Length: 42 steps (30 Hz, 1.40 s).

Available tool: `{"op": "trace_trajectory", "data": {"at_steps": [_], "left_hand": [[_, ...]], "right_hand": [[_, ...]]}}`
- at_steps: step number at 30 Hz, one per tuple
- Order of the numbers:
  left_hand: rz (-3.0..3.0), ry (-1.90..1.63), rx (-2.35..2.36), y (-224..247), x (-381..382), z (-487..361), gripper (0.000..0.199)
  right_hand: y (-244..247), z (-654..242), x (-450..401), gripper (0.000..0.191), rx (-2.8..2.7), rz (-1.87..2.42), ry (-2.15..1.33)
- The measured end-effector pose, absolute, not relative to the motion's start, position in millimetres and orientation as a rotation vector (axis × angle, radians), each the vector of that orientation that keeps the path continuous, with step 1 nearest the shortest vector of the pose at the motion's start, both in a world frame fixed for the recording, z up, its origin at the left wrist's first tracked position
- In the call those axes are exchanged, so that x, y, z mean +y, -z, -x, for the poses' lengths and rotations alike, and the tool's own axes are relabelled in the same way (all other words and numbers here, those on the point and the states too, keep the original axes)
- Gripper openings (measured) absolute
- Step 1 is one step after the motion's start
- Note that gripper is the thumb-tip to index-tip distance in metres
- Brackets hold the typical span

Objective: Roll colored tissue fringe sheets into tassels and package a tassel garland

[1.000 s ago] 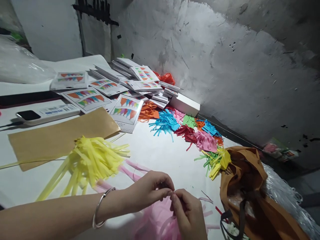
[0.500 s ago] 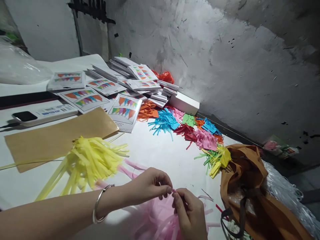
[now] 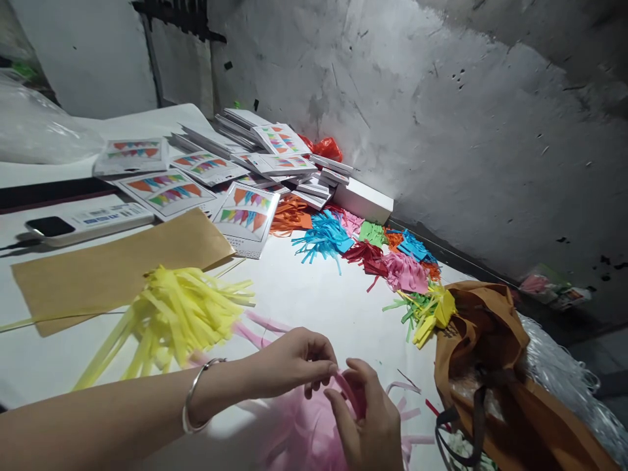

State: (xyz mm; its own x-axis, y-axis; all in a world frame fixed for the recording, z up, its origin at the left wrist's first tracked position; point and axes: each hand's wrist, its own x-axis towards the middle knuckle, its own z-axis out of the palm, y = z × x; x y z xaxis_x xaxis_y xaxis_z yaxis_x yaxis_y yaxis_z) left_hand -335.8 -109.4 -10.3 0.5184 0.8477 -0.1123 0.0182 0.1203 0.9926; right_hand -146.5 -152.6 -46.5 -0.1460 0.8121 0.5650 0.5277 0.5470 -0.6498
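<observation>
Pink tissue-paper fringe (image 3: 309, 432) lies in a loose heap below my hands at the bottom of the head view. My left hand (image 3: 297, 366), with a silver bangle on its wrist, pinches a pink strip from it between thumb and fingers. Around the same pink paper, my right hand (image 3: 366, 415) has its thumb and fingers apart, close to the left fingertips. A yellow paper tassel (image 3: 189, 320) spreads out beyond my left forearm. Some pink strips poke out between that tassel and my wrist.
Brown card (image 3: 122, 275) and a white device (image 3: 88, 224) lie left. Behind them are stacked packets with bunting pictures (image 3: 248, 219). Coloured fringe bundles (image 3: 324, 239) line the wall side. A brown bag (image 3: 490, 353) stands right, beside clear plastic (image 3: 564, 379).
My right thumb and fingers have spread apart from their pinch at the pink strip. The left hand keeps its pinch in nearly the same place.
</observation>
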Motion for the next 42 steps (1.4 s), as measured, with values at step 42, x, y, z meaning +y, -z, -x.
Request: {"op": "trace_trajectory", "data": {"at_steps": [42], "left_hand": [[-1.379, -0.732, 0.847, 26.7, -113.5, 329.1, 0.027]], "right_hand": [[49.1, 141.9, -152.8, 0.025, -1.788, 1.248, -0.593]]}}
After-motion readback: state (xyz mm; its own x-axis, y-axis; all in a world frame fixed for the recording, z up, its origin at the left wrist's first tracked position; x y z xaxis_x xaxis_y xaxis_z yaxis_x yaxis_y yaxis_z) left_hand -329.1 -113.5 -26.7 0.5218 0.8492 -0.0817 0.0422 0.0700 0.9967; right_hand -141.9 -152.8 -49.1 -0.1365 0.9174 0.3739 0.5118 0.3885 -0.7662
